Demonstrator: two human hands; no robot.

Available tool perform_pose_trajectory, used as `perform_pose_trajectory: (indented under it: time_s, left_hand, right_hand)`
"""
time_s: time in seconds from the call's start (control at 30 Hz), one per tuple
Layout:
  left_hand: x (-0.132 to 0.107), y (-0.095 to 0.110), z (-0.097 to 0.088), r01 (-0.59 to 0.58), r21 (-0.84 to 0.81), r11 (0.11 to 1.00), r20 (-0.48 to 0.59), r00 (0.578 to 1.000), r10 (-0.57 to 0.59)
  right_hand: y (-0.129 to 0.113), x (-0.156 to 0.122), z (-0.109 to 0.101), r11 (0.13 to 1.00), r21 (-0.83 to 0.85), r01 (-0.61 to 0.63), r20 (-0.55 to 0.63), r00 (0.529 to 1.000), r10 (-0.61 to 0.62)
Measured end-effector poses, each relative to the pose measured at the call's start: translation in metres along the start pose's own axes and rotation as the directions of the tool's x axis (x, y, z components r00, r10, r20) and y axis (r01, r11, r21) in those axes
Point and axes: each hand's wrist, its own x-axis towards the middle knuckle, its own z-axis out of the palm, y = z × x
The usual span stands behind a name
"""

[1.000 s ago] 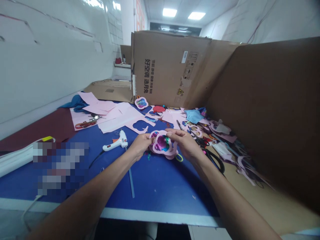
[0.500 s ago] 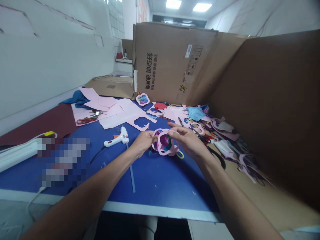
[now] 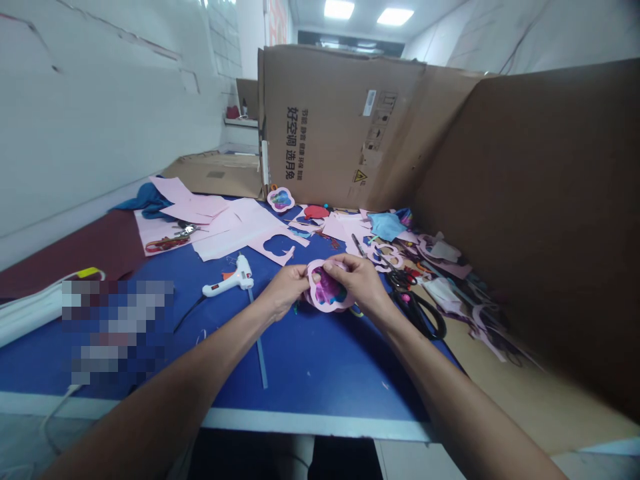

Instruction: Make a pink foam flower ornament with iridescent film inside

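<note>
Your 2 hands hold a pink paper flower frame over the blue bench. The fingers of your left hand are clamped on its left edge, and the fingers of your right hand are clamped on its top edge, so the frame is between the 2 hands. A white glue gun lies near your left hand, and black scissors lie just beside your right hand.

Pink flower-shaped paper frame, shiny purple and teal filling across its opening, held tilted, face up
</note>
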Motion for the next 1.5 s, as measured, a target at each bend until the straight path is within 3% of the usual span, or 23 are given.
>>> perform_pose_trajectory:
  time_s: [0.23,0.63,0.93,1.1,1.3,1.5]
  left_hand:
    - [0.001,-0.001,0.003,-0.008,-0.051,0.999,-0.027,1.000,0.006]
    - [-0.002,0.001,0.006,0.024,-0.119,0.993,-0.021,0.999,-0.027]
    - [-0.003,0.009,0.005,0.090,-0.232,0.969,0.045,0.996,-0.082]
    - [-0.004,0.013,-0.001,0.189,-0.290,0.938,0.119,0.980,-0.160]
    - [-0.005,0.006,0.006,0.057,-0.106,0.993,-0.035,0.998,-0.061]
    - [-0.001,0.001,0.001,-0.004,-0.048,0.999,-0.126,0.992,-0.002]
  right_hand:
    - [-0.003,-0.001,0.004,0.999,-0.019,0.041,-0.057,0.997,-0.042]
    - [0.004,0.002,0.002,0.988,-0.074,0.139,-0.045,0.989,-0.142]
    - [0.003,0.001,0.003,0.993,-0.051,0.107,-0.068,0.992,-0.111]
    - [0.002,0.001,0.003,0.994,-0.047,0.099,-0.074,0.992,-0.102]
    - [0.006,-0.001,0.005,0.997,-0.028,0.074,-0.020,0.997,-0.074]
    - [0.007,0.000,0.006,0.998,0.056,0.039,0.063,0.997,-0.042]
